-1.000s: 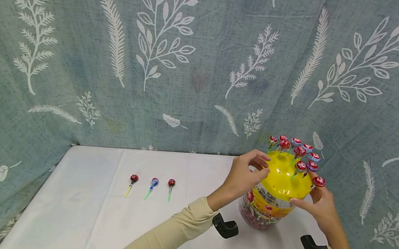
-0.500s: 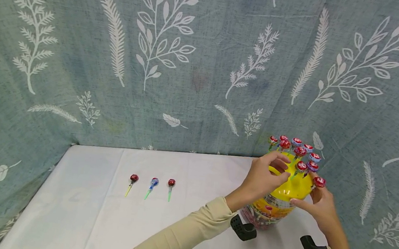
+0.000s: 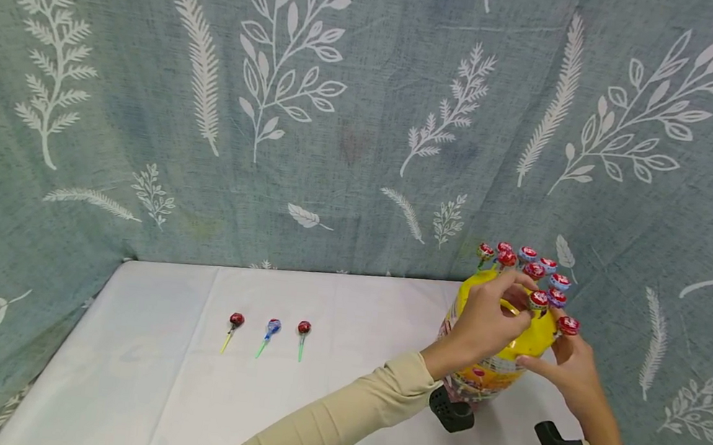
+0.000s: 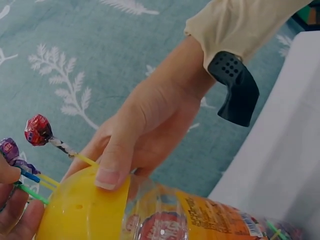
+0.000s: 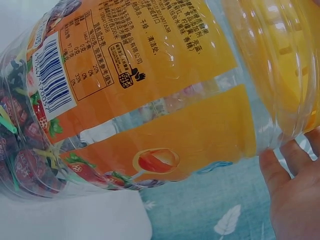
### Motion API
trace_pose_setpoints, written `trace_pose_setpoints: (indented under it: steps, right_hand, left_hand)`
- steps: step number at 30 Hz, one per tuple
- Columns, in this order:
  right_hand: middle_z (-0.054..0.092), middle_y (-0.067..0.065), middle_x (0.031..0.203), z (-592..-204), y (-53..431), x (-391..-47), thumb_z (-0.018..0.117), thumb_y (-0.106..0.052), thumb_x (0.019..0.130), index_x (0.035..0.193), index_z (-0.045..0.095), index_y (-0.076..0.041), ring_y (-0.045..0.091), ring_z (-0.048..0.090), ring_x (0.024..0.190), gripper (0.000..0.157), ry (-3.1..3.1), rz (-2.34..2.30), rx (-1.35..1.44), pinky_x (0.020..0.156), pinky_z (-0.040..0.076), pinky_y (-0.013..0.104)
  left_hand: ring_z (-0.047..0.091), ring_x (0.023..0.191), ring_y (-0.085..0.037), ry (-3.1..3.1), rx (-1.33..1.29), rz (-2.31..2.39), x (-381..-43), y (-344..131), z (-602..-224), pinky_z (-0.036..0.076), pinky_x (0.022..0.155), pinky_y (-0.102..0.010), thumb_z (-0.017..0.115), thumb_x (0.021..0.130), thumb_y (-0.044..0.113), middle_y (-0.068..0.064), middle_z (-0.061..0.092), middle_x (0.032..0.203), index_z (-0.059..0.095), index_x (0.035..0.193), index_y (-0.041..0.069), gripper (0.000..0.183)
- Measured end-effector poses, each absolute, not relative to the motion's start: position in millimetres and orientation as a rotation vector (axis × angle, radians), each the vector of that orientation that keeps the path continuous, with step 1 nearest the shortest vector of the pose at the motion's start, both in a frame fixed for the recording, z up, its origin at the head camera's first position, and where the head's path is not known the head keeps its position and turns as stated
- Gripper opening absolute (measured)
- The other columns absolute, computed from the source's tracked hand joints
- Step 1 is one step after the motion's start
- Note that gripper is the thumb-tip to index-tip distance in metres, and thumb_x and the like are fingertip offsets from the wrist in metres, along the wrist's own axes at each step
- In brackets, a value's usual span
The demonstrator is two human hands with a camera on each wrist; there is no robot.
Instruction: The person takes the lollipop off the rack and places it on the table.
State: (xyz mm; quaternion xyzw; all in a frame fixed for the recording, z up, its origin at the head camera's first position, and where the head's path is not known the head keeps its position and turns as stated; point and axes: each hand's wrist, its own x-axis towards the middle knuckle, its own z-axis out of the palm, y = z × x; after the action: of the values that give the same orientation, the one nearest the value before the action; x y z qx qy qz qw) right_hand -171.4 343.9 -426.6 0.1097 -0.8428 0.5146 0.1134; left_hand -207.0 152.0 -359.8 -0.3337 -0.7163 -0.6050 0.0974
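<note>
A clear candy jar (image 3: 489, 376) with a domed yellow lid (image 3: 539, 337) stands at the right of the table, tilted in the right wrist view. Several wrapped lollipops stand upright by their sticks in the lid, among them a red one (image 4: 38, 130) near the right hand. My left hand (image 3: 491, 320) reaches over the lid, thumb and fingers pinching a lollipop (image 3: 539, 300) whose green stick enters the lid. My right hand (image 3: 575, 376) grips the lid's right side, thumb in front. In the right wrist view its fingertips (image 5: 272, 167) meet the clear wall under the lid.
Three loose lollipops lie apart in a row left of the jar: a dark red one (image 3: 237, 319), a blue one (image 3: 273, 327) and a red one (image 3: 304, 328). A leaf-patterned curtain (image 3: 354, 121) hangs behind the white table (image 3: 119, 371).
My left hand has moved right across the lid, from its left edge to the green-stick lollipop, and its fingers have closed on it. The right hand keeps its hold on the jar.
</note>
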Motion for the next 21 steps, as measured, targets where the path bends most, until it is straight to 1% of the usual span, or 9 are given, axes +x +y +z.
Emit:
trace_pose_setpoints:
  steps: [6,13,21]
  right_hand:
    - [0.029,-0.001,0.151,-424.6,342.1,-171.0,0.071,0.004,0.079,0.151,0.024,-0.015,0.003,0.031,0.132,0.088,-2.44,1.525,0.353,0.098,0.028,0.005]
    - [0.031,-0.004,0.15,-423.1,340.8,-170.3,0.071,0.005,0.079,0.151,0.024,-0.017,0.001,0.031,0.132,0.089,-2.441,1.534,0.357,0.098,0.028,0.006]
    - [0.028,-0.001,0.152,-423.4,341.5,-169.5,0.071,0.002,0.08,0.151,0.021,-0.016,0.005,0.028,0.135,0.089,-2.454,1.529,0.317,0.099,0.027,0.005]
  left_hand:
    - [0.056,0.08,0.005,-2.111,-0.985,-1.786,-206.1,152.8,-358.6,0.047,0.071,-0.008,0.062,0.086,-0.002,-0.001,0.064,0.091,0.056,0.11,0.011,0.028]
    - [0.058,0.085,0.001,-2.03,-1.019,-1.729,-203.3,148.8,-348.9,0.048,0.073,-0.009,0.062,0.087,0.001,0.001,0.064,0.091,0.056,0.112,0.011,0.028]
    - [0.058,0.084,0.001,-2.001,-0.978,-1.723,-204.0,131.0,-345.0,0.049,0.071,-0.011,0.064,0.086,0.002,-0.001,0.065,0.091,0.056,0.112,0.01,0.028]
